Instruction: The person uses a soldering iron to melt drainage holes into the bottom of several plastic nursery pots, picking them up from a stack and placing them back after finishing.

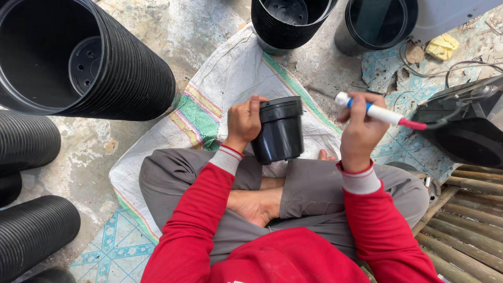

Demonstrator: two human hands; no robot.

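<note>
- The person sat cross-legged on a woven sack (230, 78) spread over the concrete floor (173, 26), probably to keep the clothes off the dirt.
- The left hand (243, 121) was closed around a small black pot (280, 131), thumb over the rim and fingers behind the wall.
- The pot hung just above the knees, in front of the body, tipped so its mouth pointed away and its side faced the other hand; that grip seemed meant to steady it and turn a bare wall toward the tool.
- The right hand (361, 128) was wrapped in a fist around a white pen-shaped tool (377, 112) with a blue band and a red cord end, its tip aimed left toward the pot but apart from it.
- A cable ran from the tool toward a dark machine (463, 131) on the right.
- The pot looked like smooth, glossy plastic, round and slightly tapered, with a thicker lip at the top; no mark on it could be made out.
- Long stacks of matching black pots (131, 73) lay on their sides around the seat, within arm's reach.
- Bamboo poles (466, 230) lay at the lower right.
</note>
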